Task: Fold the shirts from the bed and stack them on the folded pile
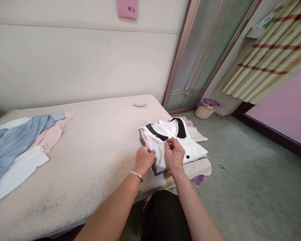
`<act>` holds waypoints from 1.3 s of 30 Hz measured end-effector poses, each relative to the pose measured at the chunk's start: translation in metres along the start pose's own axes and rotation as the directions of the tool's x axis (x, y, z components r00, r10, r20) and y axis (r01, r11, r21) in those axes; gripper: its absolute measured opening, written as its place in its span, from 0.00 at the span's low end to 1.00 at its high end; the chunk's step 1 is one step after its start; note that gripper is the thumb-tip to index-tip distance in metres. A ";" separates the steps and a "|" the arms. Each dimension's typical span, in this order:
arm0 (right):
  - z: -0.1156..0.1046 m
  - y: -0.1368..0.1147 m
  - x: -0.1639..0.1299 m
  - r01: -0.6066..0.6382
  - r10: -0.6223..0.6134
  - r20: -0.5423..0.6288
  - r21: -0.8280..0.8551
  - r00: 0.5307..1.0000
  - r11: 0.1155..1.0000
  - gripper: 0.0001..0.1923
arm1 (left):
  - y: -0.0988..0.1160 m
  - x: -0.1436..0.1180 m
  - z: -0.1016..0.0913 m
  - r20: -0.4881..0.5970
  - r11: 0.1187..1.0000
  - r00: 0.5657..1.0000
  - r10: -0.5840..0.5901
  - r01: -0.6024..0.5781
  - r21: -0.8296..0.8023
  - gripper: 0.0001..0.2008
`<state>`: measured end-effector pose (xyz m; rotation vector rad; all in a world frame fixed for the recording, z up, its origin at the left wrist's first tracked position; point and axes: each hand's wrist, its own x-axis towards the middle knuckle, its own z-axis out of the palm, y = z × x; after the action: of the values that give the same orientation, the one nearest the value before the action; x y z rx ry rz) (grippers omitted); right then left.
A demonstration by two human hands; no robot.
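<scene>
head view | right hand (175,155) pinches white top (189,146) atop folded stack (159,169) | left hand (144,159) curled, grip unclear | loose clothes (25,134) still unfolded

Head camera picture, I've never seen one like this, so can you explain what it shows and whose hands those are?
There's no machine here, just one person's two bare hands. The single picture comes from a camera worn on their head, looking forward and down. On the pale covered surface sits a stack of folded cloth, with a white top with a black collar uppermost. The right hand pinches the white top below its collar. The left hand, with a bracelet at the wrist, is at the stack's left edge; I can't tell whether it grips anything. Loose clothes lie at the picture's left.
</scene>
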<state>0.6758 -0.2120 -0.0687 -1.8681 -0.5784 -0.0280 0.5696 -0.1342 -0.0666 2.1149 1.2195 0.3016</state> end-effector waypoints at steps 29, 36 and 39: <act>0.037 -0.034 0.039 0.211 -0.206 0.073 -0.565 0.976 0.798 0.08 | 0.012 0.067 -0.020 -0.255 0.992 0.961 0.111 -0.090 0.093 0.16; 0.036 -0.029 0.041 0.195 -0.211 0.026 -0.504 0.977 0.841 0.08 | 0.008 0.088 -0.016 -0.225 0.999 0.974 0.036 -0.044 -0.029 0.09; 0.036 -0.029 0.042 0.187 -0.209 0.011 -0.493 0.978 0.850 0.08 | -0.006 0.093 -0.017 -0.220 0.993 0.975 0.030 -0.055 -0.107 0.09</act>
<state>0.6921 -0.1570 -0.0446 -2.2854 -0.7869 -0.3855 0.6073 -0.0470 -0.0696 2.0534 1.2498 0.6212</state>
